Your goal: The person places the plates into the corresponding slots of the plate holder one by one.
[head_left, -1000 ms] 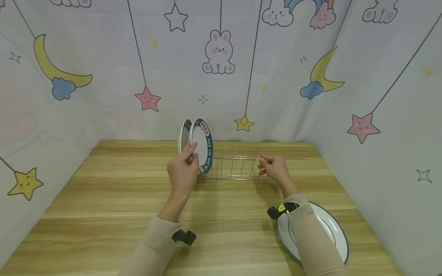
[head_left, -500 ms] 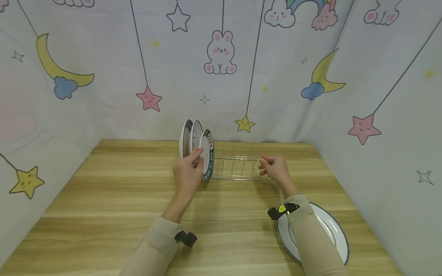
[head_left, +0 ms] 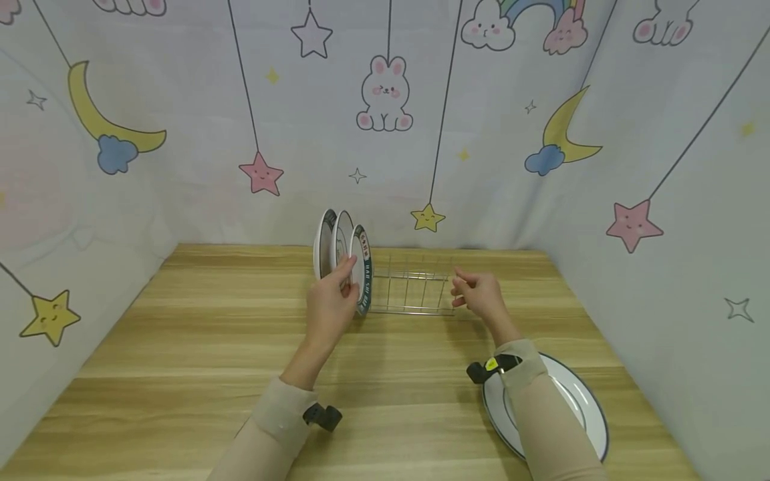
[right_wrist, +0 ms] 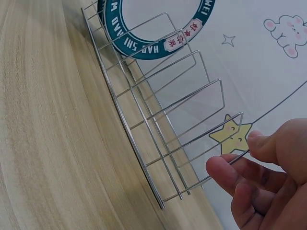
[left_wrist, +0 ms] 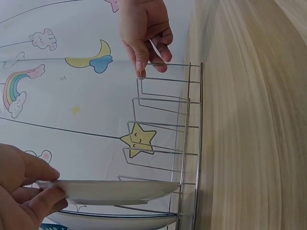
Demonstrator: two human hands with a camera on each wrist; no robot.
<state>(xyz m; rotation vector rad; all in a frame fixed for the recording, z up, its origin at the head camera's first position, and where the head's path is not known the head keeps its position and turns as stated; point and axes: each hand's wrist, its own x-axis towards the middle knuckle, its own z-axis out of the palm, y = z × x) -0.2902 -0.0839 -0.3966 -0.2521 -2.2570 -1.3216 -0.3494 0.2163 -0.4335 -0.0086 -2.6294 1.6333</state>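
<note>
Clock positions were taken about the rack, as seen from the head. A wire rack point(head_left: 412, 312) stood on the wood-grain bench point(head_left: 180, 374), its slots running from 9 to 3 o'clock. Three plates stood on edge at its 9 o'clock end. Outermost was a dark-rimmed plate point(head_left: 325, 247); next, a thin-lined plate point(head_left: 343, 230); innermost, the teal-banded plate point(head_left: 363, 274), with lettering round its band.

Left hand point(head_left: 329, 304), at 9 o'clock: grip pinching the near rim of the teal-banded plate between thumb and fingers. The left wrist view showed that plate's lower edge among the base wires, a narrow gap between it and its neighbour.

Right hand point(head_left: 478, 292), at 3 o'clock: grip pinching the end wire of the rack between thumb and forefinger, remaining fingers bent. The right wrist view showed several wire dividers between this hand and the teal-banded plate.

At 4 o'clock, well apart from the rack, a large plate point(head_left: 582, 394) with a dark edge line lay flat, partly hidden beneath the right sleeve point(head_left: 535, 394). Toward 12 o'clock hung a pale backdrop point(head_left: 481, 133) printed with stars, moons and rabbits.
</note>
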